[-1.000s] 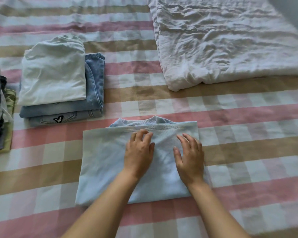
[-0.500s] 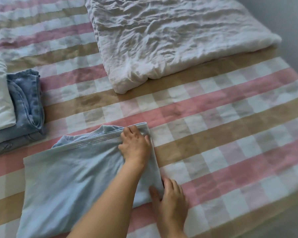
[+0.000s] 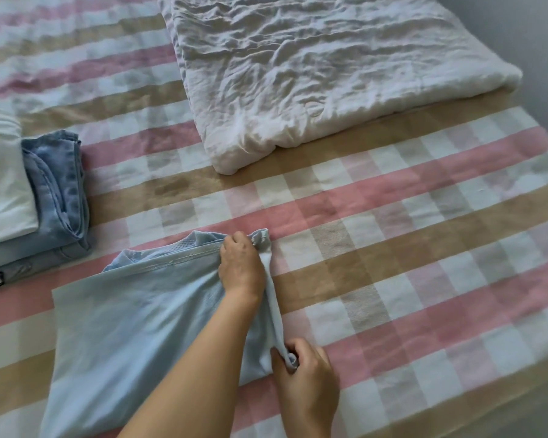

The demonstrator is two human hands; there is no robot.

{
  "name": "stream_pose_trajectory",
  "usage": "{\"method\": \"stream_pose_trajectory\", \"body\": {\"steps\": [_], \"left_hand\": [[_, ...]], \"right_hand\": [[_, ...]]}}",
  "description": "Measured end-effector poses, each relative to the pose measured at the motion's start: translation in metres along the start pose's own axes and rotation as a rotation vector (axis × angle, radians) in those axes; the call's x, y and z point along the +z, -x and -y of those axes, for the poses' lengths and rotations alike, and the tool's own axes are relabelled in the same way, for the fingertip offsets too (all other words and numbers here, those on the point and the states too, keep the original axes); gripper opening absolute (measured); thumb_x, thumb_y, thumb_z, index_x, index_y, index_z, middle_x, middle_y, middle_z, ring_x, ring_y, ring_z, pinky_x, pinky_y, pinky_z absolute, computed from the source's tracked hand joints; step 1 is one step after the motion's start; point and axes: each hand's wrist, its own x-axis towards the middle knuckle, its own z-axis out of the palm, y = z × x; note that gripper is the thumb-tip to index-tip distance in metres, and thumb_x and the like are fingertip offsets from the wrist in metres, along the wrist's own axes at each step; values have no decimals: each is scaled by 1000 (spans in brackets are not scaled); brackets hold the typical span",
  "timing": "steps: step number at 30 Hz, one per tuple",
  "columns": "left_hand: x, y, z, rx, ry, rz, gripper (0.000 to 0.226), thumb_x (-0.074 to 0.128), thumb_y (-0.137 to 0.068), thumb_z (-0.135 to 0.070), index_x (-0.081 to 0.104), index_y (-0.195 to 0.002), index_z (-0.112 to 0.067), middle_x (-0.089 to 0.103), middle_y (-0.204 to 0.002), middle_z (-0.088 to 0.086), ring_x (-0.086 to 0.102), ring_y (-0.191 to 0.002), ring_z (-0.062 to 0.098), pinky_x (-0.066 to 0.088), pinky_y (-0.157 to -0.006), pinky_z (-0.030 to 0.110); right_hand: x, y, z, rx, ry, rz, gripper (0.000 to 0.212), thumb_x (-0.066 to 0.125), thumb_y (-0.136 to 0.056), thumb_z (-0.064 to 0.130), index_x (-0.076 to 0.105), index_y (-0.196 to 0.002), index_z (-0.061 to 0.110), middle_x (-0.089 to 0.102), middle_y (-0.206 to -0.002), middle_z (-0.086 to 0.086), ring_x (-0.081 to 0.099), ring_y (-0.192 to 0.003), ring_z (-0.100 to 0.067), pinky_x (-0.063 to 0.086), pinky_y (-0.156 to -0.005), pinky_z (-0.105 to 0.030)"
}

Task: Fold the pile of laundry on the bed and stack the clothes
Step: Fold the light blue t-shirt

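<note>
A light blue shirt (image 3: 133, 336), folded in half, lies on the checked bed sheet (image 3: 393, 263) in front of me. My left hand (image 3: 242, 267) grips its far right corner, bunching the cloth. My right hand (image 3: 307, 380) pinches the near right corner. The right edge between the two hands is lifted off the sheet. At the left edge stands a stack of folded clothes: a white top (image 3: 0, 178) on folded blue jeans (image 3: 57, 197).
A folded white quilt (image 3: 314, 74) lies at the back right of the bed. The bed's right edge (image 3: 544, 358) runs close by, with a grey wall or floor beyond it.
Both hands left the shirt's middle, where they pressed it flat, and went to its right edge. They now grip the two right corners and have raised that edge.
</note>
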Motion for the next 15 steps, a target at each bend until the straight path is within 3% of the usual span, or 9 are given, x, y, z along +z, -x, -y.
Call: {"method": "stream_pose_trajectory", "body": {"steps": [2, 5, 8, 11, 13, 15], "left_hand": [[-2, -1, 5, -5, 101, 3, 13, 38, -94, -5, 47, -103, 0, 50, -114, 18, 46, -108, 33, 35, -83, 36], [-15, -2, 18, -64, 476, 35, 12, 43, -95, -8, 51, -99, 0, 50, -109, 19, 46, -102, 30, 34, -84, 33], [-47, 1, 43, -207, 989, 192, 13, 46, -96, -9, 54, -87, -9, 55, -83, 9, 51, -77, 21, 42, -67, 27], [-83, 2, 83, -309, 1360, 340, 23, 42, -97, -8, 60, -83, -10, 63, -60, 1, 60, -55, 13, 50, -50, 21], [-101, 3, 117, -378, 1454, 369, 26, 44, -96, -14, 61, -77, -9, 63, -56, 0, 62, -51, 10, 50, -47, 19], [-113, 3, 147, -427, 1558, 431, 26, 44, -96, -21, 62, -83, -8, 65, -65, 6, 64, -59, 15, 53, -54, 22]], "right_hand": [[6, 3, -1, -73, -11, -60, 33, 88, -52, 10, 55, -55, 16, 48, -52, 13, 53, -53, -17, 41, -47, -27], [13, 12, 3, -211, -119, -138, 18, 73, -68, 17, 57, -60, 11, 57, -65, 3, 48, -67, -10, 39, -60, -21], [22, 27, 26, -392, -258, -128, 15, 62, -74, 23, 59, -65, 11, 61, -74, 2, 50, -71, -12, 41, -66, -21], [37, 43, 56, -550, -346, -102, 19, 59, -83, 24, 57, -66, 16, 59, -70, 2, 51, -62, -16, 44, -58, -26], [51, 55, 78, -638, -355, -60, 13, 69, -75, 16, 58, -68, 19, 58, -67, 3, 52, -58, -18, 45, -53, -25], [64, 66, 94, -698, -336, 16, 23, 73, -64, 8, 58, -74, 22, 58, -68, 3, 52, -59, -17, 45, -51, -24]]}}
